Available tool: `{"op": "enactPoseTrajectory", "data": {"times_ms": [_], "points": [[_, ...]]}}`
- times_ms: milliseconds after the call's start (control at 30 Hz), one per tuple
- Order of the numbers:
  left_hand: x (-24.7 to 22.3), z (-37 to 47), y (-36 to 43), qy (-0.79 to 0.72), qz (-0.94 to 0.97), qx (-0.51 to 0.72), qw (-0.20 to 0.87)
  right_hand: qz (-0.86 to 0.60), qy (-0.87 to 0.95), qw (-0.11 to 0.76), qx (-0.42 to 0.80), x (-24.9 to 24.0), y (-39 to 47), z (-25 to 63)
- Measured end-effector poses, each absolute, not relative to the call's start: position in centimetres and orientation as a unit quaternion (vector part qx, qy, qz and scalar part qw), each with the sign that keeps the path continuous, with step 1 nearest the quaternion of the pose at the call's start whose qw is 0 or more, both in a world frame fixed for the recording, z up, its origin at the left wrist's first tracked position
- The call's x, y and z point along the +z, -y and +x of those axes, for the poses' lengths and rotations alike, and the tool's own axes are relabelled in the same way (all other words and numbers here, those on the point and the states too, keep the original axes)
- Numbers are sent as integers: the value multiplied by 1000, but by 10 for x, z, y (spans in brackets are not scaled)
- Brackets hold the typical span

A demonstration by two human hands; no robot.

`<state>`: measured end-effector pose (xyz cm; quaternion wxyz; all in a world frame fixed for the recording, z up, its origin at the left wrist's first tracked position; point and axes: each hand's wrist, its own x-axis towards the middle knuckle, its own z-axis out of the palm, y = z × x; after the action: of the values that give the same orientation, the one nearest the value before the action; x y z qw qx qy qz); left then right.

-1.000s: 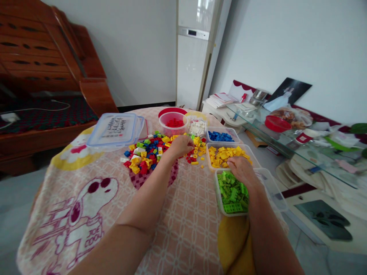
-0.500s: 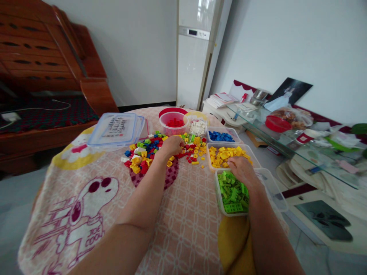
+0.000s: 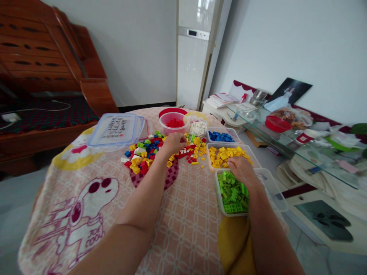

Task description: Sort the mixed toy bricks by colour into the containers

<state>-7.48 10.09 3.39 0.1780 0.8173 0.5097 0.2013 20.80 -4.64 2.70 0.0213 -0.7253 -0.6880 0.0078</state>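
My left hand (image 3: 173, 143) reaches over a pile of mixed coloured toy bricks (image 3: 146, 151). Its fingers are curled down together at the pile, and whatever is between them is hidden. Lower right, my right hand (image 3: 243, 168) rests at the near side of a clear box of yellow bricks (image 3: 222, 156), fingers loosely spread and no brick visible in them. Just below it stands a clear box of green bricks (image 3: 233, 191), partly covered by my right forearm. Small red, white and yellow pieces (image 3: 195, 152) lie scattered between the hands.
Behind the pile stand a round tub of red bricks (image 3: 174, 124), a heap of white bricks (image 3: 197, 128) and a box of blue bricks (image 3: 223, 136). Stacked clear lids (image 3: 114, 130) lie at the left. A cluttered glass shelf (image 3: 301, 149) runs along the right.
My left hand has shifted slightly away from me and to the right over the pile. The yellow piece by its fingers no longer shows. My right hand stays in place.
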Motion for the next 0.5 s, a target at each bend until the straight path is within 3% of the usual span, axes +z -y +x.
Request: {"op": "enactPoseTrajectory", "data": {"times_ms": [167, 333, 500], "points": [[38, -42, -85, -430, 818, 272, 268, -724, 690, 26, 6, 26, 46, 209], [31, -4, -61, -366, 825, 248, 351, -724, 690, 21, 15, 25, 46, 210], [32, -6, -63, -358, 828, 271, 336, -722, 692, 22, 10, 25, 45, 210]]}}
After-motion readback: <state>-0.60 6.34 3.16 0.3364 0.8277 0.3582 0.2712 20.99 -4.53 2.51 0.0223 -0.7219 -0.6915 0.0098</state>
